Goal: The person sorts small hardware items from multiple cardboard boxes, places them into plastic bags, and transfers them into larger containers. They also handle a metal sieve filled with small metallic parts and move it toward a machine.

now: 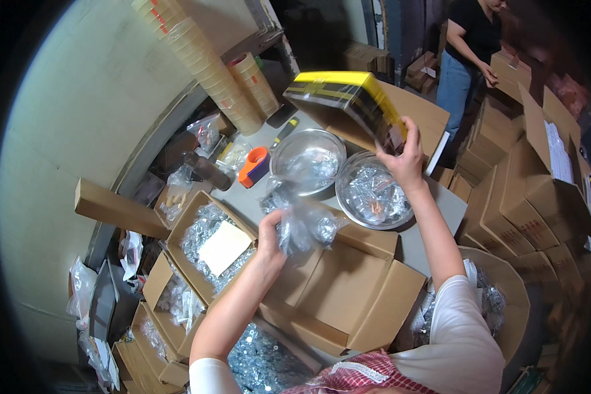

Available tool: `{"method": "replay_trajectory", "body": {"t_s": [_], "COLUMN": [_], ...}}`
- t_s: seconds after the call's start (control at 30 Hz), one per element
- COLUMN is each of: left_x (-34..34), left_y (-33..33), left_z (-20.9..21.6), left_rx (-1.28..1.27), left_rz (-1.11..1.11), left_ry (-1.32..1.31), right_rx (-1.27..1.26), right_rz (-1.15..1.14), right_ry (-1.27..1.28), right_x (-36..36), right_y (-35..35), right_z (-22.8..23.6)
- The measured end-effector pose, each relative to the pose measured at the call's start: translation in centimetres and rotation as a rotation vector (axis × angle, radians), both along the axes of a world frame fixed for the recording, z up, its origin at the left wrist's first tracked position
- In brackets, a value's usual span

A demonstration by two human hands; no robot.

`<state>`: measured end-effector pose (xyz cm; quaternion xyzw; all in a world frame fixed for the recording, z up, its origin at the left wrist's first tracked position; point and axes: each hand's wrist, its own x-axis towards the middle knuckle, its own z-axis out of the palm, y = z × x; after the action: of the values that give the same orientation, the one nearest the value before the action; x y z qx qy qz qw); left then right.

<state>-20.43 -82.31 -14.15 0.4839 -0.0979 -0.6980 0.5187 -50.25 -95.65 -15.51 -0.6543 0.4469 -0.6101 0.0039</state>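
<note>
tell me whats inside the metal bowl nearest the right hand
The bowl holds small silvery and orange-brown pieces, seemingly in clear plastic; whatever lies beneath them is hidden.

Motion blur smears the clear plastic bags (302,226) at centre and the yellow-and-black box (345,97) above; the top edge crops a co-worker (474,43), upper right.

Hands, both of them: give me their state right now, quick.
Left hand: closed, holding clear plastic bagging; blur hides its contents.
Right hand: closed, holding the yellow-and-black box by one end.
</note>
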Motion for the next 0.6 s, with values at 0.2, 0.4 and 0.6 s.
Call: {"method": "replay_trajectory", "body": {"t_s": [0.2,0.4,0.6], "left_x": [-6.6,-12.3,-7.4], "left_y": [-5.3,-9.7,0.6], "left_z": [-1.6,-3.4,0.0], "left_rx": [-0.154,-0.209,-0.483], "left_rz": [-0.22,-0.491,-0.531], "left_ry": [0.141,-0.19,-0.5], "right_rx": [0.061,0.007,0.283], "right_rz": [0.238,0.123,0.098], "right_ry": [-0.656,-0.748,-0.879], "right_x": [-4.6,-9.7,-9.6], "right_y": [5.6,14.1,24.1], "right_z": [3.2,4.8,4.7]}}
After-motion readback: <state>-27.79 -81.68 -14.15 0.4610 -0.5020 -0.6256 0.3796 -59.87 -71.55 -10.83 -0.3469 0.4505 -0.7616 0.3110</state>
